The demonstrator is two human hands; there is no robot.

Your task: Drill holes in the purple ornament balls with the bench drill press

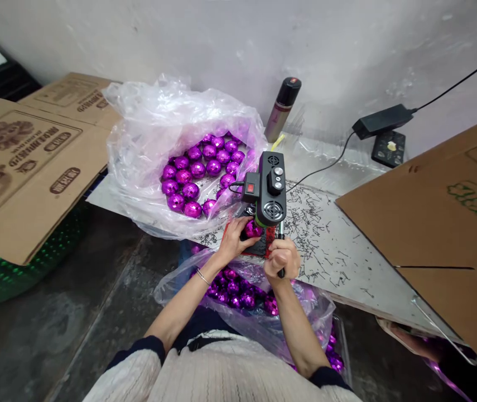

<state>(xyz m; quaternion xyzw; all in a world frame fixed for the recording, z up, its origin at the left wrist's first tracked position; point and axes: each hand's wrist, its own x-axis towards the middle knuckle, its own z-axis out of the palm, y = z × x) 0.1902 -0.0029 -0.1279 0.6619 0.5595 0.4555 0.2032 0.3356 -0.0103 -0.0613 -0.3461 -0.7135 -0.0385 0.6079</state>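
My left hand (235, 241) has its fingers closed round a shiny purple mirror-faceted ball (254, 228), held beneath the head of a small black bench machine (272, 187). Wrapped round the machine's lever handle (281, 258) is my right hand (283, 259), thumb on top. The machine stands on a dark base (259, 245) with red edging. To its left, an opened clear plastic bag (138, 167) lies with many purple balls (190, 191) inside. A second plastic bag (305, 307) of purple balls rests below my hands, at my lap.
Small dark wire-like bits (317, 234) litter the pale tabletop (347, 262). A spray can (282, 109) stands by the wall. A power adapter (382, 121) trails its cable to the machine. Cardboard boxes flank both sides, left (33, 167) and right (439, 212).
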